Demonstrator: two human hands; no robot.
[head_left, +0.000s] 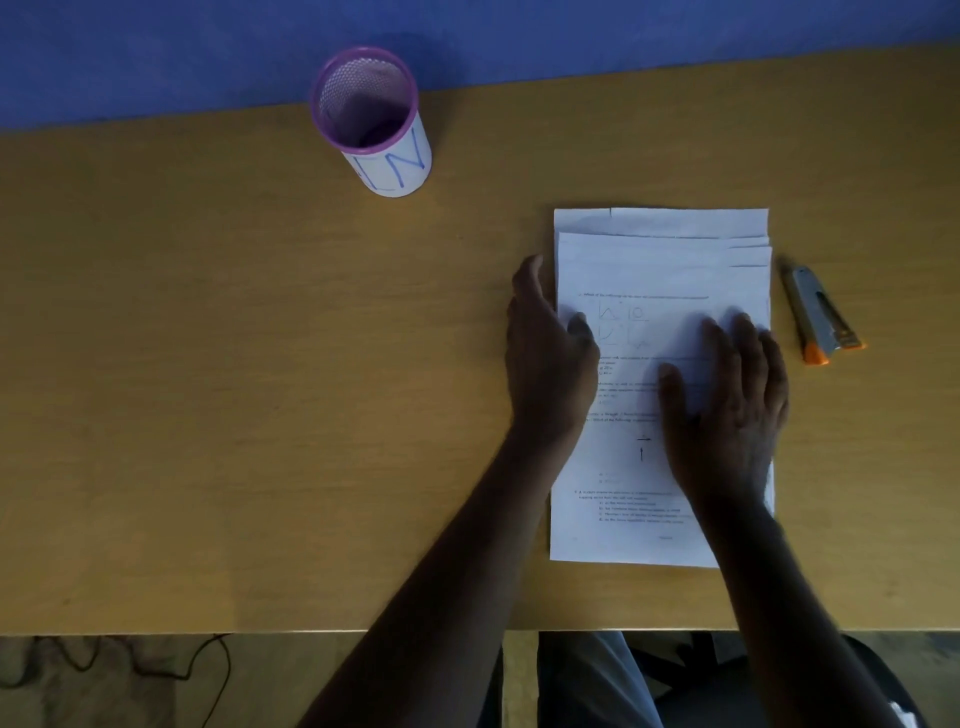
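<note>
Head view: the stack of printed sheets (662, 270) lies on the wooden table (260, 364), right of centre. A cutter (823, 317) sits just beside its right edge; a mesh pen cup (371, 122) stands well apart, far left.

Left hand (548, 358): fingers fairly straight against the stack's left edge, thumb on the top sheet. Right hand (727, 405): flat, fingers spread, pressing the paper.

Step, as judged — squaring the stack. Its long axis runs away from the person, top of the print toward the far edge. The far ends are staggered — the next move calls for nudging them flush under a steady palm.
</note>
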